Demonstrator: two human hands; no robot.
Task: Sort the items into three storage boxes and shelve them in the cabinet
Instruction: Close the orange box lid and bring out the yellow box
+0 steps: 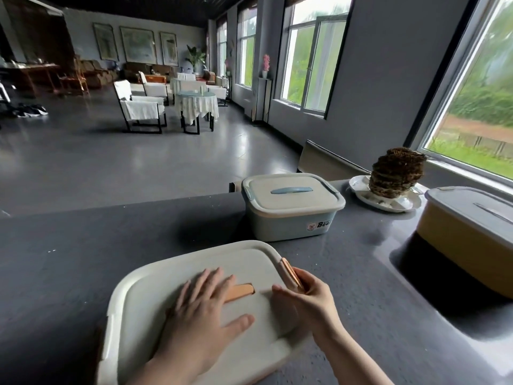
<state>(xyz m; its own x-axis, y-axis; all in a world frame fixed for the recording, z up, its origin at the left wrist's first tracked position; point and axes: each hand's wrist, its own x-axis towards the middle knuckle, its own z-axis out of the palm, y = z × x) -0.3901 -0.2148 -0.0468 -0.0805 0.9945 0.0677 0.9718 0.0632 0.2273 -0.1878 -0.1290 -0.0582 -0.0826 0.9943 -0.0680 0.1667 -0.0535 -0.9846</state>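
Now closing nearest pink-trimmed box [194, 262] on worktop [83, 240]: left hand [202, 309] flat, open on lid; right hand [302, 295] pinching side latch [290, 275]. Next, probably snap it down.

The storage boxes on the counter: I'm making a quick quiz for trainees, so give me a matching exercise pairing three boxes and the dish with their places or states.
Things:
1. pink-handled box
2. blue box
3. yellow box
4. white dish

States:
A. holds a brown stacked lump
B. far right, cut off by the frame edge
C. under both hands, right hand at its side latch
D. lid on, bear sticker on front

Pairs: 1-C, 2-D, 3-B, 4-A
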